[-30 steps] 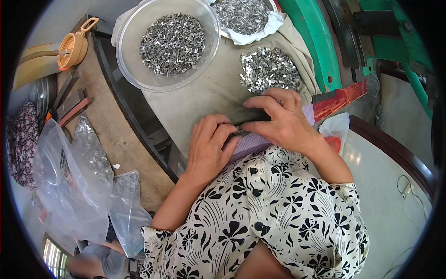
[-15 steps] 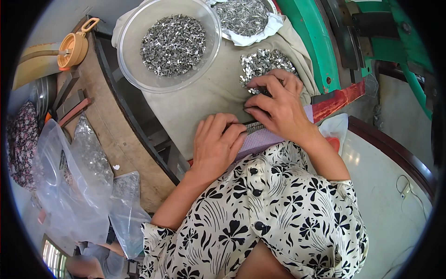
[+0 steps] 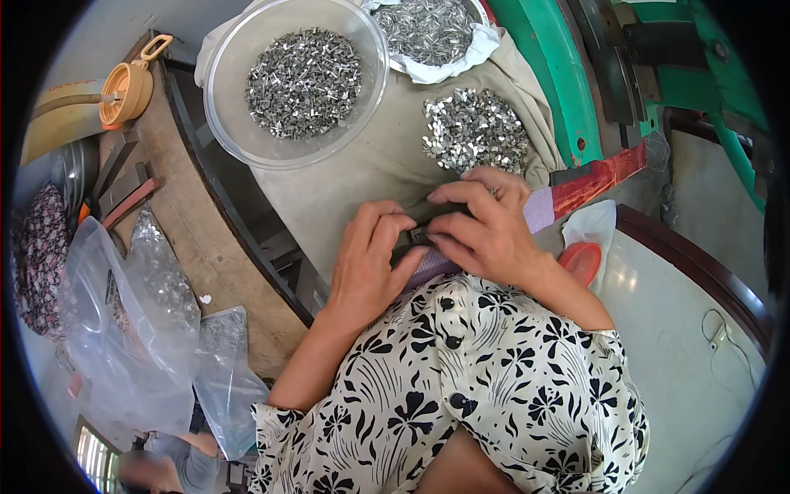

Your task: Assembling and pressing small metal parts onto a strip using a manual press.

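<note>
A small dark strip (image 3: 416, 235), its full shape covered by my fingers, sits just above a lilac checked cloth (image 3: 539, 210) wrapped around a bar. My left hand (image 3: 366, 259) is curled around the strip's left side, thumb and fingers bent towards it. At the other side my right hand (image 3: 487, 226) has thumb and forefinger bent close together; whatever they pinch is too small or hidden to name. Just beyond the right knuckles lies a loose heap of small shiny metal pieces (image 3: 476, 130) on a beige cloth (image 3: 309, 193).
A clear tub (image 3: 216, 123) of small metal pieces stands far left of the heap, beside a lined bowl of metal bits (image 3: 428, 33). Green machinery (image 3: 543, 74) borders the right. Plastic bags (image 3: 123, 329) hang at left; a red lid (image 3: 581, 262) sits right.
My right hand has come away from the metal heap, back towards my body and slightly left, to the strip. My left hand has shifted a little left, with the thumb lower.
</note>
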{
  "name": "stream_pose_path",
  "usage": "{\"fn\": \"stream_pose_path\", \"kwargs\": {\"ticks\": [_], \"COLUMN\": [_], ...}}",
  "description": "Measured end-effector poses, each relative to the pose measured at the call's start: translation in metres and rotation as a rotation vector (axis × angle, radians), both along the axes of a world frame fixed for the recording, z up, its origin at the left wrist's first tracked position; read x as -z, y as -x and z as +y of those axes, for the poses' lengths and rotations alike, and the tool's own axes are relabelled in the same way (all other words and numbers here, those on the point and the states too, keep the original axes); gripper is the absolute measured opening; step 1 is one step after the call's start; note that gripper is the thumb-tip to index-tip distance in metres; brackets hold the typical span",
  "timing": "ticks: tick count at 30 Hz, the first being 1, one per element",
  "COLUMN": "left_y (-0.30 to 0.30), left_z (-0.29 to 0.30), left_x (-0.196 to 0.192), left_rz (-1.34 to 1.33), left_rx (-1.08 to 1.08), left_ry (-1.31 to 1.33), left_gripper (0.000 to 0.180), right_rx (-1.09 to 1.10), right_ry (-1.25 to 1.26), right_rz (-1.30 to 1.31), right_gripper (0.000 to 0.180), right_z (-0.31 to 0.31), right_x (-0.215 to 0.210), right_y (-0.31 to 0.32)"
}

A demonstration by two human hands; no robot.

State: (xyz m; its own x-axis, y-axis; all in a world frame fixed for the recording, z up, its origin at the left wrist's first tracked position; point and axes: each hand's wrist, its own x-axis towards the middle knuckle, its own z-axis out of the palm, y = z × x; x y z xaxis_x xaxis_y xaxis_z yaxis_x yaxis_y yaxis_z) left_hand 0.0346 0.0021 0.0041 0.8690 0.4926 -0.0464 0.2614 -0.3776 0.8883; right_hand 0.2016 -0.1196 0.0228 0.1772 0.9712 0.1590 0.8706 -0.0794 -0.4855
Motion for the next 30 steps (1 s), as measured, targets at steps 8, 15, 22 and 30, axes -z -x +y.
{"fn": "stream_pose_path", "kwargs": {"ticks": [8, 15, 22, 30], "left_y": [-0.002, -0.004, -0.004, -0.006], "left_z": [-0.003, -0.005, -0.003, -0.004], "left_x": [0.002, 0.002, 0.004, 0.002], "left_rz": [-0.011, -0.021, -0.041, -0.016], "left_rx": [0.022, 0.024, 0.030, 0.042], "left_ry": [-0.046, -0.098, -0.117, -0.145], "left_gripper": [0.030, 0.023, 0.025, 0.031], "right_rx": [0.184, 0.084, 0.104, 0.078], "right_ry": [-0.086, -0.034, 0.012, -0.042], "right_rz": [-0.085, -0.130, -0.146, -0.018], "right_gripper": [0.018, 0.011, 0.013, 0.017], "right_z": [0.013, 0.028, 0.032, 0.003], "right_x": [0.007, 0.006, 0.000, -0.003], "right_y": [-0.030, -0.028, -0.028, -0.011]}}
